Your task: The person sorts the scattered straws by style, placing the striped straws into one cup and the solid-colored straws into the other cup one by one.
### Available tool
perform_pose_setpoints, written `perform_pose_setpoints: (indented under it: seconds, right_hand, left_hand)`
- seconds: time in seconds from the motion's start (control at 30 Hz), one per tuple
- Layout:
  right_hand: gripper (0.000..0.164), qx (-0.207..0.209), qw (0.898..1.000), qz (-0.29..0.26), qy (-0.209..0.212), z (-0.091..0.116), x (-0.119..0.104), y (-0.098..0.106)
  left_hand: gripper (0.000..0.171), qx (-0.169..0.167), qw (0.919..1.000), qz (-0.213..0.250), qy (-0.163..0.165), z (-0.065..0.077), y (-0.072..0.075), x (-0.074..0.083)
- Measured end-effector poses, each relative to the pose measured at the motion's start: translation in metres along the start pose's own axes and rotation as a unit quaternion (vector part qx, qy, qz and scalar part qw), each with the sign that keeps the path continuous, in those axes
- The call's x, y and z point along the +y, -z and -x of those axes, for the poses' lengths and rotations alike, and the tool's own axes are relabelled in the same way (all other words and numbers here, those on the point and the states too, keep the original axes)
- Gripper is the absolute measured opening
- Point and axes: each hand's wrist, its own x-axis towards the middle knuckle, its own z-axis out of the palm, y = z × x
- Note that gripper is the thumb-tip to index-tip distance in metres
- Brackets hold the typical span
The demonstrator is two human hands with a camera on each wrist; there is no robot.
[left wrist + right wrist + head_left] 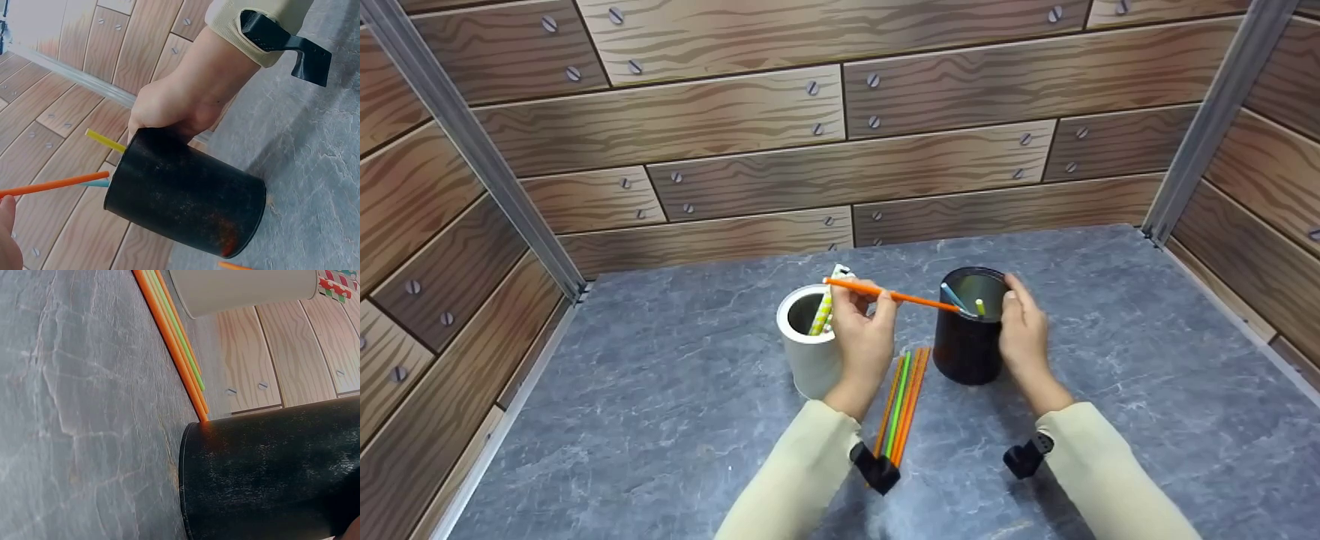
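My left hand (864, 334) pinches an orange straw (921, 300) near its middle, over the gap between two cups. The straw's right end overlaps the rim of a black cup (966, 351). Inside that cup stand a blue straw (951, 294) and a yellow straw (106, 140). My right hand (1024, 334) grips the black cup at its right side, near the top; in the left wrist view part of this hand is hidden behind the cup. Between the cups, orange straws (171, 343) and a green straw (898, 409) lie side by side on the table.
A white cup (808, 367) stands left of the black one, partly behind my left hand. Patterned straws (822, 311) lean in it, one yellow and white. Wood-print walls (750, 187) with metal corner posts (1207, 112) enclose the grey marbled table (645, 420).
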Motion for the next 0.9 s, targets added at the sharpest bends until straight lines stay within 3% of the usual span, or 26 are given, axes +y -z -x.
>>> perform_pose_setpoints:
  seconds: [0.2,0.47,0.77,0.9]
  right_hand:
    - [0.040,-0.007,1.000,-0.016,0.005,0.002,-0.001,0.000]
    - [0.039,-0.001,1.000,-0.010,0.006,0.001,-0.001,0.001]
    - [0.040,-0.004,1.000,-0.014,0.005,0.001,-0.001,0.000]
    - [0.040,-0.006,1.000,-0.012,0.004,0.000,-0.002,0.001]
  left_hand:
    - [0.017,-0.022,0.9996,-0.014,-0.009,0.004,-0.007,-0.002]
    - [0.016,-0.057,0.9932,-0.096,-0.033,0.004,-0.015,-0.008]
    - [0.015,-0.088,0.9863,-0.140,-0.005,0.005,-0.022,-0.014]
    - [0.016,-0.095,0.9842,-0.149,-0.014,0.007,-0.024,-0.018]
